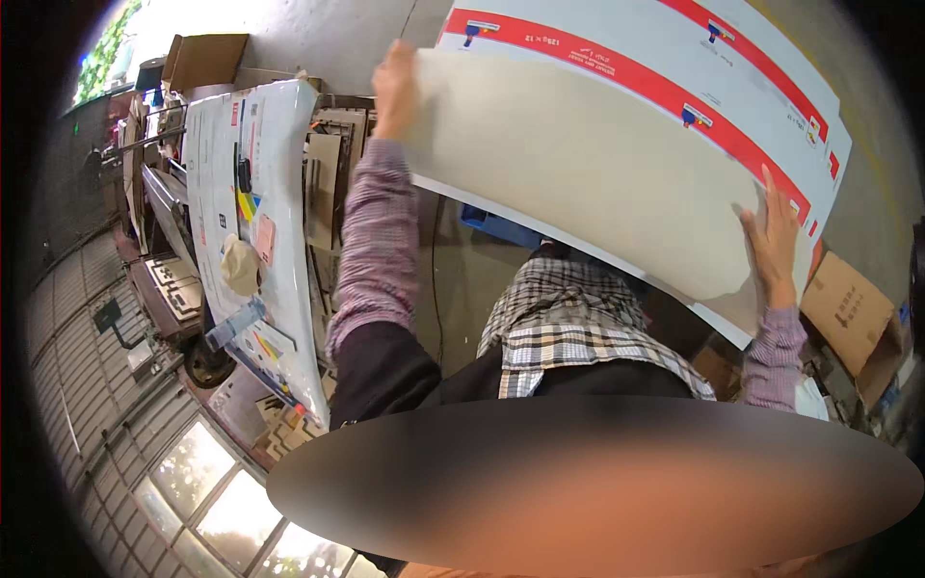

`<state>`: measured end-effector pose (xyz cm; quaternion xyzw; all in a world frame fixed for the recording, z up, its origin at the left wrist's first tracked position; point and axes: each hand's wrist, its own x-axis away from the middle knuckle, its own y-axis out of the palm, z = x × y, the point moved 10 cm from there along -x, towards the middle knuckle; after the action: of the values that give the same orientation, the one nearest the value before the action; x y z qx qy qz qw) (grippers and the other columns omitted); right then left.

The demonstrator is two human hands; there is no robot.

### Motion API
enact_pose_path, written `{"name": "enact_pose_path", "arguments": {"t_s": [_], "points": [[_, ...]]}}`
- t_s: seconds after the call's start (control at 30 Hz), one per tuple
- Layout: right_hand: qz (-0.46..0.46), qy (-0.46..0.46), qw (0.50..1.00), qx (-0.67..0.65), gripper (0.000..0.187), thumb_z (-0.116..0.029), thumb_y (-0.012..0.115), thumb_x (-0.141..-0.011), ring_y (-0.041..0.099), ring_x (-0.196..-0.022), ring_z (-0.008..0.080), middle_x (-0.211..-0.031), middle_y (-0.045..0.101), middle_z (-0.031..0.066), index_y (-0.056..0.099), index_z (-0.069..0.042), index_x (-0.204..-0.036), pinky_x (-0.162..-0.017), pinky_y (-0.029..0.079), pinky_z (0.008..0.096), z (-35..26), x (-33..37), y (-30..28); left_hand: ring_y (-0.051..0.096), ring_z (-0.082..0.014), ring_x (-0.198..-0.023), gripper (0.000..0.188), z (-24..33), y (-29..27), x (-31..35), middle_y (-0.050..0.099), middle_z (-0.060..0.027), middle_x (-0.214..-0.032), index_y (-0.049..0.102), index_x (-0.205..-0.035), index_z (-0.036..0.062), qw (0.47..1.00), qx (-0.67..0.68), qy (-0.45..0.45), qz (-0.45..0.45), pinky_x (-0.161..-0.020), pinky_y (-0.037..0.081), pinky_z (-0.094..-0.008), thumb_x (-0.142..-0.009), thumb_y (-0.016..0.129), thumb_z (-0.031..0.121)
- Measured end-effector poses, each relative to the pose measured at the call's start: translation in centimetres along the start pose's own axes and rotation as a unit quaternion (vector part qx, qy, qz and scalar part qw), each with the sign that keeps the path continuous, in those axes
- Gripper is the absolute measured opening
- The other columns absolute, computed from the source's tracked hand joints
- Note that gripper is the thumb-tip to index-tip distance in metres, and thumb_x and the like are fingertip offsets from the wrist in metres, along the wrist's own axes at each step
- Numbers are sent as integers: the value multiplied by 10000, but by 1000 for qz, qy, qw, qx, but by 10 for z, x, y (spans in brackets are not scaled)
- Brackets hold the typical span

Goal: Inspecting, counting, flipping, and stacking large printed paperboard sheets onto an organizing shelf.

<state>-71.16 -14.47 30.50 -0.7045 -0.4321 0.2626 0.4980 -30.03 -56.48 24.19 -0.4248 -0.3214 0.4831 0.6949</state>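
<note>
A large cardboard sheet [588, 164] with a plain beige face lies tilted in front of me, over white cardboard sheets with red printed bands [636, 82]. My left hand [393, 91] is closed on the beige sheet's upper left corner. Near its right end, my right hand [774, 241] rests with fingers stretched out and apart, the fingertips reaching toward a red band. How far the right hand wraps the edge cannot be made out.
To the left stands a table with a glossy white cover [212, 183], carrying a beige cap [240, 265] and small items. Stacked cardboard [326, 178] stands beside it. An open brown carton [848, 308] is at the right. Something blue [501, 226] shows below the sheet.
</note>
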Motion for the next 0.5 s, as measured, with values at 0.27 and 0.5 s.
{"name": "enact_pose_path", "arguments": {"t_s": [0.27, 0.5], "points": [[-216, -132, 965, -69, 429, -73, 738, -602, 613, -777, 310, -861, 660, 122, 655, -99, -1022, -683, 484, 385, -114, 104, -73, 623, -175, -788, 435, -71, 2, 138, 653, -150, -898, 572, -1156, -38, 713, 386, -148, -567, -724, 528, -299, -954, 524, 345], [-135, -146, 980, -31, 431, 89, 561, -569, 602, -749, 343, -807, 647, 130, 643, -56, -967, -644, 479, 415, -141, 149, -97, 616, -139, -683, 353, -52, -8, 123, 669, -137, -944, 623, -997, -104, 852, 163, -147, -476, -637, 496, -295, -839, 639, 211]]}}
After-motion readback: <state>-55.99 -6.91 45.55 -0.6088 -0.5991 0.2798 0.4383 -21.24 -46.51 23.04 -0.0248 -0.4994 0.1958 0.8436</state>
